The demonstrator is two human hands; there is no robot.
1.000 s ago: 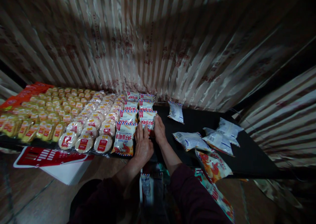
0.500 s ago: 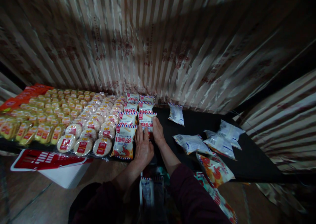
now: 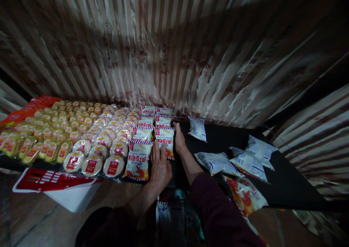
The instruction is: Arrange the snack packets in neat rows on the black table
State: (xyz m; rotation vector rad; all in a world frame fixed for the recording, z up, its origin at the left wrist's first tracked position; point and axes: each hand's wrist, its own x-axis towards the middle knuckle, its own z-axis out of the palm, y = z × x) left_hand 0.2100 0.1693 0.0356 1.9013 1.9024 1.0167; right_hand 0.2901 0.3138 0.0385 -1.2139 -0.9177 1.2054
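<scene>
Two columns of white snack packets with red print and striped edges lie on a black table. My left hand rests flat, fingers stretched out, on the near end of the right column, touching the packet there and beside the front packet of the left column. My right hand lies along the right side of that same column, fingers extended against the packets' edge. Neither hand grips anything.
Left of the packets lie rows of round wrapped rice crackers and many small yellow snack packs. Loose packets lie face down at right, one near the striped curtain. A red and white box sits below left.
My right hand has slid farther away along the right side of the packet column. My left hand has stayed flat at the near end. The camera view has shifted slightly.
</scene>
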